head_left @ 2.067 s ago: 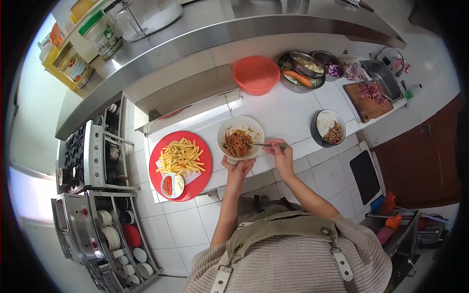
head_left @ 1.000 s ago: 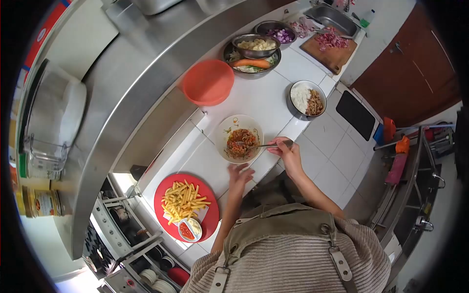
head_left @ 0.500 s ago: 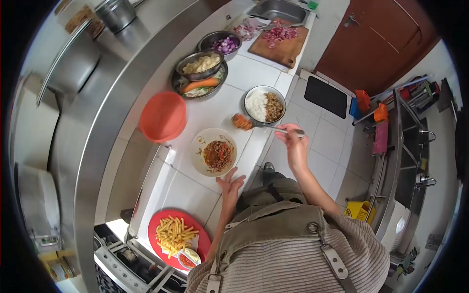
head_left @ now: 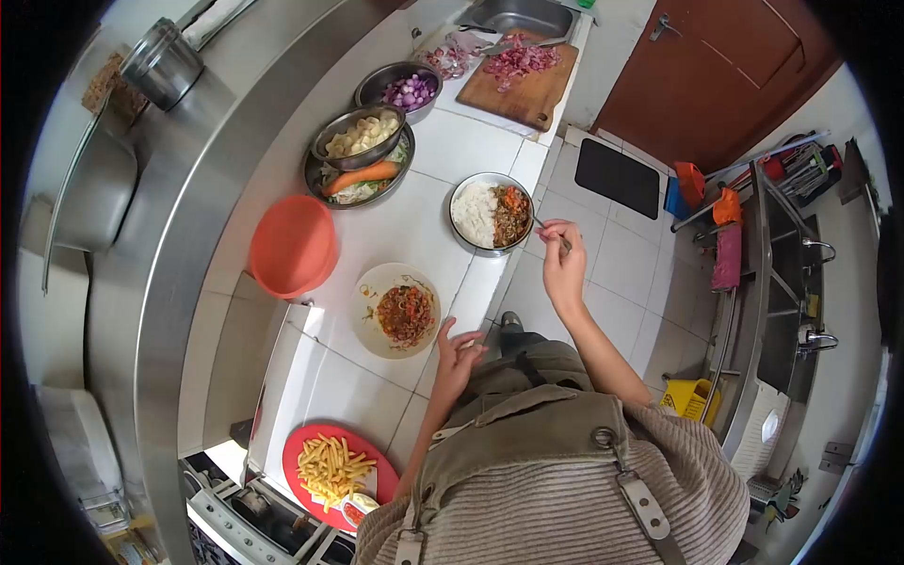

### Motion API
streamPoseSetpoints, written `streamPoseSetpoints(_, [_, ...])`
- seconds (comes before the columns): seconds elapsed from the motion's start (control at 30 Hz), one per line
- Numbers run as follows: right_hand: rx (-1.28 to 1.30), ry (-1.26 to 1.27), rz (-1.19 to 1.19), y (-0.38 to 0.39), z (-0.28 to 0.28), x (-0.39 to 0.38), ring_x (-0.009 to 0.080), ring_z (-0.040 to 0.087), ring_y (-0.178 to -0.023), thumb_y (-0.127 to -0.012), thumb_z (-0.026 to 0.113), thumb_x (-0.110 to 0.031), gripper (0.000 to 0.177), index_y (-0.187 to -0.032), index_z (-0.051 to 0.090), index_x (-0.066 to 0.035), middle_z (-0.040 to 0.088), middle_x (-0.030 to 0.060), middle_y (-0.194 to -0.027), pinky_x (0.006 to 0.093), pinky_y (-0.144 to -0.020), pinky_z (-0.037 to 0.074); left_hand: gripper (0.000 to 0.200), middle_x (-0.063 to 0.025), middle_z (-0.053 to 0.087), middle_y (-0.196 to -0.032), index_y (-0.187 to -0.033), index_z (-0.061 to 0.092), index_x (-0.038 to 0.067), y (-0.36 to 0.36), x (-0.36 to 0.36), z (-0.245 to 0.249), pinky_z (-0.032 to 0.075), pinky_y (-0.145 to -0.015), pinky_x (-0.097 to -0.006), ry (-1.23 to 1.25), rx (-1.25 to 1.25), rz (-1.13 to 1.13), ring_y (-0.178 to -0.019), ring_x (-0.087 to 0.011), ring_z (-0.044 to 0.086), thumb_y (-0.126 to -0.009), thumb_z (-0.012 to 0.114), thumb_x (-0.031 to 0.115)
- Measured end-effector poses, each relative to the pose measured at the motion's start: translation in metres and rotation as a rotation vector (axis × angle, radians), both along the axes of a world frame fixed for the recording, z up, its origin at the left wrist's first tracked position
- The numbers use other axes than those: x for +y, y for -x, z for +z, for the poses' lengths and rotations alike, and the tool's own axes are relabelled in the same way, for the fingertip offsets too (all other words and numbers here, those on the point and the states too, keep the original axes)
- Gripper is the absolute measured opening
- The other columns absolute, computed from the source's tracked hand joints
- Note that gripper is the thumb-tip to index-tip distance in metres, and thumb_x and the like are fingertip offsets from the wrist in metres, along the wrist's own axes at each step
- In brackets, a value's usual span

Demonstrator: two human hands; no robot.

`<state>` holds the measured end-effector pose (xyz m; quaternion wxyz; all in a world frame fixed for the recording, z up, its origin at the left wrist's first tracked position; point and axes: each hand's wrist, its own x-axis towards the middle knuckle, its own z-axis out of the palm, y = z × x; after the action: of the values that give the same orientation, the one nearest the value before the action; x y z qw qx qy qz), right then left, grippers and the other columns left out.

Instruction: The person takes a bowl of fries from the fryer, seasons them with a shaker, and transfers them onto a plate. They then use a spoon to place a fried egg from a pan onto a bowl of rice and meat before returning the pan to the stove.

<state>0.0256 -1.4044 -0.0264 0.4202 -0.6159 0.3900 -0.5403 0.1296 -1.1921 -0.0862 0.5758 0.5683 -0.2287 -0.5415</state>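
Note:
My right hand (head_left: 565, 260) is closed round the handle of a metal spoon (head_left: 540, 223). The spoon's head is over the metal bowl (head_left: 460, 239), hidden among the food. White rice (head_left: 474, 213) fills one side of that bowl, and a brown and red chopped mixture (head_left: 511, 215) the other. Beside the cream bowl (head_left: 365, 331), my left hand (head_left: 457, 363) is open with fingers apart, its fingertips just off the rim. More of the red saucy mixture (head_left: 406, 314) lies in the cream bowl.
An orange plastic tub (head_left: 294, 247) and metal bowls of vegetables line the wall. Beyond them, a cutting board (head_left: 532, 99) bears chopped red onion near the sink (head_left: 513, 16). Fries sit on a red plate (head_left: 299, 452) near the stove (head_left: 240, 527).
My right hand has carried the loaded spoon over to the metal bowl, where red mixture now shows beside the rice. My left hand has come away from the cream bowl's rim.

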Motion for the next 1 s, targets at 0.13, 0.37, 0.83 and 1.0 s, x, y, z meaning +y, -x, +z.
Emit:
streamPoseSetpoints(0.13, [0.127, 0.079, 0.034, -0.003, 0.008, 0.002, 0.0185, 0.057, -0.084, -0.087, 0.043, 0.002, 0.007, -0.083, 0.049, 0.002, 0.054, 0.0126, -0.094, 0.0269, -0.067, 0.051, 0.066, -0.0146, 0.052, -0.116, -0.138, 0.008, 0.010, 0.000, -0.001, 0.005, 0.048, -0.078, -0.0304, -0.034, 0.062, 0.047, -0.093, -0.0203, 0.060, -0.087, 0.050, 0.005])
streamPoseSetpoints(0.37, [0.187, 0.133, 0.046, -0.003, 0.010, 0.004, 0.0240, 0.057, -0.083, -0.084, 0.044, 0.005, 0.005, -0.084, 0.048, 0.001, 0.054, 0.0147, -0.092, 0.0303, -0.064, 0.048, 0.065, -0.0159, 0.051, -0.117, -0.137, 0.008, 0.015, -0.001, -0.001, -0.002, 0.049, -0.081, -0.0358, -0.042, 0.039, 0.043, -0.095, -0.0237, 0.059, -0.087, 0.047, 0.006])
streamPoseSetpoints(0.83, [0.287, 0.183, 0.036, 0.002, 0.008, 0.002, 0.0276, 0.056, -0.081, -0.081, 0.044, 0.006, 0.006, -0.084, 0.048, 0.003, 0.054, 0.0175, -0.092, 0.0343, -0.068, 0.046, 0.064, -0.0152, 0.052, -0.116, -0.137, 0.006, 0.014, 0.001, 0.000, 0.005, 0.049, -0.079, -0.0339, -0.023, 0.051, 0.062, -0.094, -0.0223, 0.059, -0.087, 0.046, 0.004])
streamPoseSetpoints(1.0, [0.439, 0.376, 0.030, 0.009, 0.013, 0.008, 0.0208, 0.057, -0.083, -0.085, 0.042, 0.006, 0.007, -0.085, 0.047, 0.003, 0.052, 0.0146, -0.098, 0.0265, -0.065, 0.048, 0.062, -0.0152, 0.052, -0.116, -0.137, 0.006, 0.014, 0.001, 0.002, -0.001, 0.049, -0.080, -0.0336, -0.003, 0.047, 0.052, -0.096, -0.0223, 0.059, -0.089, 0.044, 0.005])
